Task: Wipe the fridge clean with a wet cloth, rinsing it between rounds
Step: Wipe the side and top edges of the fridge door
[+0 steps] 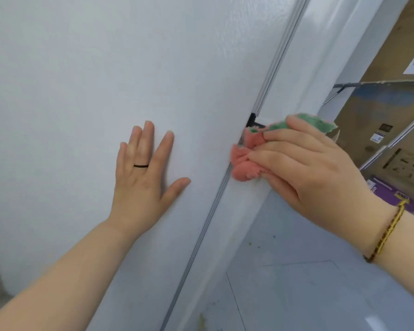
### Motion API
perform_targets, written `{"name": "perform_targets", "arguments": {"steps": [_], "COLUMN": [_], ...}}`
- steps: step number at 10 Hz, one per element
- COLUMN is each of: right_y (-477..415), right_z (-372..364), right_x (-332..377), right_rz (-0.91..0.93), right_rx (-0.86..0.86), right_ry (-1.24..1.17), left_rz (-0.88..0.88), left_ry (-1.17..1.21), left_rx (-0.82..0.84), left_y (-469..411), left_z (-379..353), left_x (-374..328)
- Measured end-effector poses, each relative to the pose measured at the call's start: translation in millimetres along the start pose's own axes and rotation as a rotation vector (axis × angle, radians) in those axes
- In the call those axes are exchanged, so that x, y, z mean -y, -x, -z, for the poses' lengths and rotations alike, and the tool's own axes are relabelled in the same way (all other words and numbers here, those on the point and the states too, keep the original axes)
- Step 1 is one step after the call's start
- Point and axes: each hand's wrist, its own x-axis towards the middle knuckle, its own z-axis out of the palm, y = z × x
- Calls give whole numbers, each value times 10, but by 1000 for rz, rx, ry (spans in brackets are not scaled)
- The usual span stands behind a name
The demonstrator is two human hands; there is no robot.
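Both of my arms reach up from the bottom. My left hand (144, 177) lies flat on the big white side of the fridge (81, 80), fingers straight and spread, holding nothing. Lots of bare white fridge sits above and left of it. A thin grey strip (215, 206) runs down between my hands. My right hand (304, 168) squeezes the pink and green cloth (243, 163) and pushes it on that strip, by a small dark gap. The cloth pokes out past my fingertips. Right of the fridge edge are pale floor (296, 295) and brown boxes (392, 139).
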Motion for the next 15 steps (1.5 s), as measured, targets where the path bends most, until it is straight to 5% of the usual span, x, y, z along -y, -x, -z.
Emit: {"name": "perform_targets", "arguments": {"steps": [3, 5, 7, 8, 9, 10, 11, 13, 14, 15], "right_y": [372, 1188, 1711, 1902, 2044, 2256, 1885, 1224, 1363, 1706], "right_z": [-191, -797, -1349, -1536, -1696, -1736, -1329, -839, -997, -1240], "right_x": [550, 1528, 2373, 2742, 2949, 2892, 2308, 1446, 1623, 2003], "right_rz": [102, 115, 317, 604, 622, 416, 26, 90, 67, 127], "right_rx": [246, 658, 1182, 1196, 1240, 834, 826, 445, 343, 447], "right_ry": [74, 41, -121, -65, -50, 2, -173, -80, -51, -25], "left_rz": [-3, -15, 36, 63, 47, 35, 61, 52, 61, 74], "left_ry": [16, 40, 56, 5, -42, -55, -22, -5, -10, -12], "left_rx": [-10, 38, 64, 138, 173, 172, 184, 175, 189, 225], "left_y": [69, 165, 697, 1181, 1359, 1337, 1336, 1345, 1496, 1704], "left_z": [-10, 10, -174, -312, -373, -350, -313, -305, -315, -340], "left_x": [11, 51, 164, 234, 300, 311, 286, 302, 374, 468]}}
